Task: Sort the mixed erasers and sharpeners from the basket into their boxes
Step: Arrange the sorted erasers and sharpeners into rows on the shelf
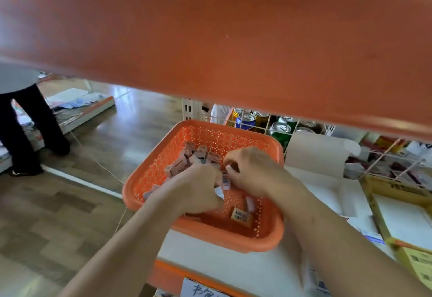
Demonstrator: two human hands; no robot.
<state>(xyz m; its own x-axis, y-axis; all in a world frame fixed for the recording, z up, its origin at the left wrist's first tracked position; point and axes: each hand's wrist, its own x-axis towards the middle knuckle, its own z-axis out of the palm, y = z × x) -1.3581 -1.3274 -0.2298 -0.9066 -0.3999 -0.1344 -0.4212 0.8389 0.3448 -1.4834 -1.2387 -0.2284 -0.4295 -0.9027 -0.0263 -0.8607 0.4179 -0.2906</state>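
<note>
An orange perforated basket (275, 149) sits on a white shelf and overhangs its left edge. Inside lie several pinkish sharpeners (201, 153) at the back, a wrapped eraser (242, 216) with a barcode near the front and a pale eraser (250, 203) beside it. My left hand (194, 191) is down in the basket with fingers curled round small pieces, a white one showing at its edge. My right hand (252, 171) is right beside it, fingers curled and pinching a small item. An open white box (332, 194) lies to the right of the basket.
An orange shelf board (210, 39) hangs low overhead and blocks the upper view. Drink cans (247, 119) stand in a wire rack behind the basket. Yellow cartons (402, 215) sit at the right. A person's dark legs (25, 133) stand on the wooden floor at the left.
</note>
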